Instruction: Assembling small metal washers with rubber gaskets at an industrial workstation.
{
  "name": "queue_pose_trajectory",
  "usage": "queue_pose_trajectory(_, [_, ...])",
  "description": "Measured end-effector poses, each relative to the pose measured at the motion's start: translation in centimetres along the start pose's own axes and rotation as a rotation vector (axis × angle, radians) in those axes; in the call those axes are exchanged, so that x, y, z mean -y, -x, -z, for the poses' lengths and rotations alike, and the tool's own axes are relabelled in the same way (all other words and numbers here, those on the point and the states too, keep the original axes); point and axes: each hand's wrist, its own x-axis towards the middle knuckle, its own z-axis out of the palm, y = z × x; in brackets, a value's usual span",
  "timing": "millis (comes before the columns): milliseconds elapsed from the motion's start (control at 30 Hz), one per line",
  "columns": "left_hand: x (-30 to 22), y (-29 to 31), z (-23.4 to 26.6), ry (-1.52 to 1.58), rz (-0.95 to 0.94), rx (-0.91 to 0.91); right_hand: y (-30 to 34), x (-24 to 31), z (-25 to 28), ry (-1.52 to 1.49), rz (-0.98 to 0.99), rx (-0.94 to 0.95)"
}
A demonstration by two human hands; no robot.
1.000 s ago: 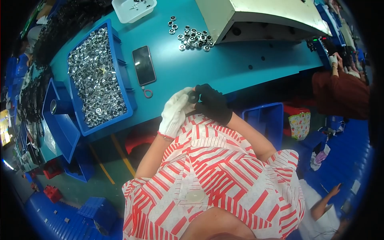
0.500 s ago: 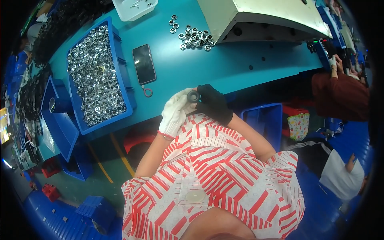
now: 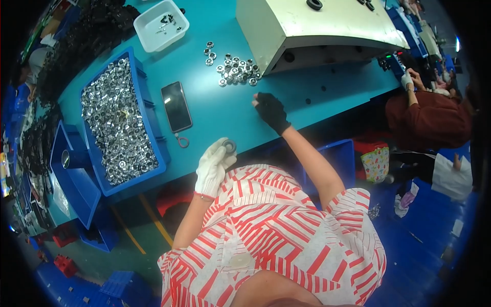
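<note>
the grey ring (image 3: 232, 144) is too small for fine detail; the top edge cuts off the cream housing (image 3: 317, 20).

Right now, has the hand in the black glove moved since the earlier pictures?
Yes: the right hand in its black glove has moved forward, closer to the heap of shiny silver round parts on the teal table.
</note>
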Motion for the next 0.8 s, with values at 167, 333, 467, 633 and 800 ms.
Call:
queue_pose_trajectory(167, [-0.3, 0.4, 1.4, 0.018, -0.027, -0.066, -5.4, -3.6, -2.0, 0.216, 0.019, -0.101])
queue_pose_trajectory(333, [-1.5, 1.0, 0.9, 0.120, -0.053, -0.094, -5.9, -3.8, -2.5, 0.319, 0.081, -0.054])
queue_pose_trajectory(467, [-1.3, 0.6, 1.4, 0.193, -0.061, -0.004, -3.5, -0.4, -2.3, 0.438, -0.032, 0.113])
queue_pose_trajectory(633, [-0.4, 0.0, 1.7, 0.172, -0.045, -0.003, 3.3, 5.6, -1.3, -0.471, 0.077, 0.179])
queue_pose_trajectory(800, [-0.6, -0.2, -0.7, 0.110, -0.018, 0.039, 6.6, 9.3, 1.2, -0.155, 0.451, 0.233])
